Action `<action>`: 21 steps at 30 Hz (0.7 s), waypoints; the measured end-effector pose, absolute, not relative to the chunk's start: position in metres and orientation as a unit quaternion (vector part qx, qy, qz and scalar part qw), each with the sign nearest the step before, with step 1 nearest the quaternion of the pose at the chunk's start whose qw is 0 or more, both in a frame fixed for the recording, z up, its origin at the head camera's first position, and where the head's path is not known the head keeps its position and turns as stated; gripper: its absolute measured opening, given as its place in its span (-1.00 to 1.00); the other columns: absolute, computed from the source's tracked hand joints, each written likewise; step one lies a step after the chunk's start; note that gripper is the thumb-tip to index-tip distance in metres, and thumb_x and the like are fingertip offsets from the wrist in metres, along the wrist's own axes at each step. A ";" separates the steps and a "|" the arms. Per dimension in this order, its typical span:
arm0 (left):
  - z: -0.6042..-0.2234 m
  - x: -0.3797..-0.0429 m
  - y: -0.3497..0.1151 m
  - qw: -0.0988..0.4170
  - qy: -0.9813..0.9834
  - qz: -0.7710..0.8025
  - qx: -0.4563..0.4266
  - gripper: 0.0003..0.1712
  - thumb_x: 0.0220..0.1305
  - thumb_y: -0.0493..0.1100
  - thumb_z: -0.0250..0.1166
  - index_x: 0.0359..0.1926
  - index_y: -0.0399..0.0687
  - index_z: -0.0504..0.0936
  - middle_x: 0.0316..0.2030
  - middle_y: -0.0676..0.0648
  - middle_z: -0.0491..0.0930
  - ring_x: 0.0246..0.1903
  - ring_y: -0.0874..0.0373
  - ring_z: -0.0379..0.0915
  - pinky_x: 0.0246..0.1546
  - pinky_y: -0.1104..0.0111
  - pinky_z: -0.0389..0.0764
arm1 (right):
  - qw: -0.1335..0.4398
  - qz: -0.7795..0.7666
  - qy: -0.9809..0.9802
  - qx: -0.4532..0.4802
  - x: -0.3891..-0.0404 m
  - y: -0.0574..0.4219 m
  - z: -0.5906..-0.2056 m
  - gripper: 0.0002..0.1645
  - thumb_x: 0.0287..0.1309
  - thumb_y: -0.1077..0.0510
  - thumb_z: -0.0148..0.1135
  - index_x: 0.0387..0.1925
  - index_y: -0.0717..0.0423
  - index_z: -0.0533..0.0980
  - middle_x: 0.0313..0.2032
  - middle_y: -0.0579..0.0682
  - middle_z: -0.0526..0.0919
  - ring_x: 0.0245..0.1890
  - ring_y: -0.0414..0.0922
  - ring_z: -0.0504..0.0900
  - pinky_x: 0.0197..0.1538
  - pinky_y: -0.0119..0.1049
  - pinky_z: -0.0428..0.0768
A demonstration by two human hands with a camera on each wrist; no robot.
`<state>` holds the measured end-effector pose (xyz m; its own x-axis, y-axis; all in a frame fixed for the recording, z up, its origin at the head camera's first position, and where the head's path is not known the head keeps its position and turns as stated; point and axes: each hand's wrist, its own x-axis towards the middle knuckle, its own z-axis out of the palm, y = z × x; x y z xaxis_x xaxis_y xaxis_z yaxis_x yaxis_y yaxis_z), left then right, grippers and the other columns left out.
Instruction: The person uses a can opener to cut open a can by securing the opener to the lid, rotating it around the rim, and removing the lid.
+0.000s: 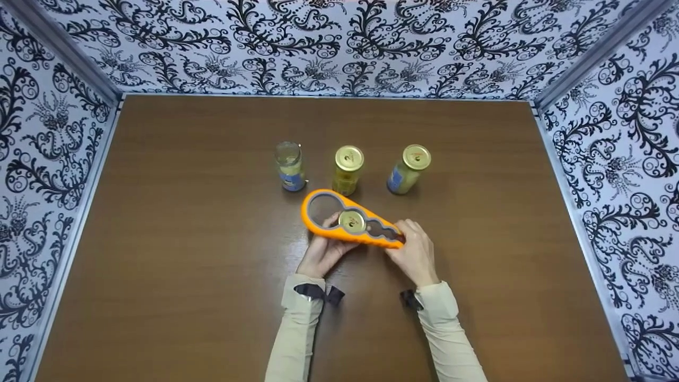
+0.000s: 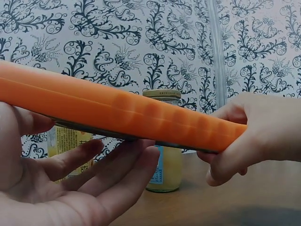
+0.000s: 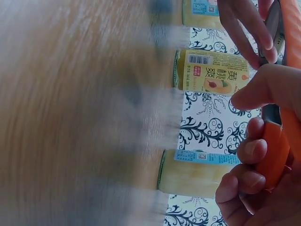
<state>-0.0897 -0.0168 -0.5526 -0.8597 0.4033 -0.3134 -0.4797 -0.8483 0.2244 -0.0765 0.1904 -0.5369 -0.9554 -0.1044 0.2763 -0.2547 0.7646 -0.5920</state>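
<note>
An orange multi-size jar opener (image 1: 328,232) is held up over the table, tilted down toward its narrow end. My right hand (image 1: 416,254) grips that narrow end, thumb and fingers wrapped about it. A gold lid (image 1: 352,222) sits in one of the opener's round holes. From below, my left hand (image 1: 324,255) reaches under the wide part, its fingers (image 2: 120,181) loosely extended near the lid's underside. Behind the opener stand three glass jars: a lidless one (image 1: 290,172) with a blue label, a gold-lidded one with a yellow label (image 3: 214,73), and another gold-lidded, blue-labelled one (image 1: 406,175).
The jars stand upright in a row on the brown wooden table (image 1: 201,239). Patterned panels (image 1: 292,48) with grey edging rise at the back and on both sides. Dark straps (image 1: 310,291) circle both wrists over light sleeves.
</note>
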 end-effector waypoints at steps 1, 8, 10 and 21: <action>-0.552 -0.089 -0.017 0.234 0.148 0.953 -0.126 -0.43 0.46 -0.13 -0.04 0.35 -0.23 0.01 0.21 -0.30 0.22 0.00 -0.26 0.45 0.03 0.05 0.49 | 0.114 0.330 -0.932 0.096 -0.076 0.191 -0.537 -0.61 -0.34 0.31 0.51 -0.33 0.18 0.58 -0.37 0.02 0.56 -0.30 0.01 0.52 -0.22 -0.05 0.51; -0.551 -0.087 -0.016 0.241 0.132 0.954 -0.121 0.00 0.20 -0.14 0.35 0.42 -0.31 -0.11 0.25 -0.32 0.14 -0.02 -0.24 0.45 0.08 0.04 0.46 | 0.113 0.339 -0.929 0.100 -0.076 0.192 -0.537 -0.64 -0.33 0.30 0.49 -0.34 0.15 0.59 -0.38 -0.02 0.56 -0.31 -0.01 0.52 -0.24 -0.07 0.50; -0.550 -0.086 -0.016 0.241 0.129 0.954 -0.120 0.04 0.13 -0.15 0.40 0.41 -0.32 -0.09 0.25 -0.32 0.13 -0.03 -0.25 0.45 0.09 0.03 0.45 | 0.110 0.345 -0.926 0.102 -0.076 0.193 -0.538 -0.65 -0.32 0.30 0.49 -0.35 0.14 0.58 -0.38 -0.03 0.55 -0.30 -0.01 0.50 -0.23 -0.09 0.49; -0.550 -0.083 -0.016 0.242 0.143 0.954 -0.108 -0.15 0.14 -0.14 0.39 0.28 -0.34 0.09 0.11 -0.28 0.31 0.01 -0.22 0.41 0.19 0.02 0.34 | 0.115 0.359 -0.917 0.130 -0.078 0.196 -0.537 -0.64 -0.34 0.31 0.47 -0.38 0.17 0.52 -0.40 -0.02 0.49 -0.30 0.03 0.45 -0.07 -0.07 0.41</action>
<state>-0.0833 -0.0157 -0.5500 -0.8594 0.4311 -0.2750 -0.4927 -0.8420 0.2198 -0.0780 0.1958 -0.5373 -0.9399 -0.1555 0.3040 -0.3207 0.7079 -0.6293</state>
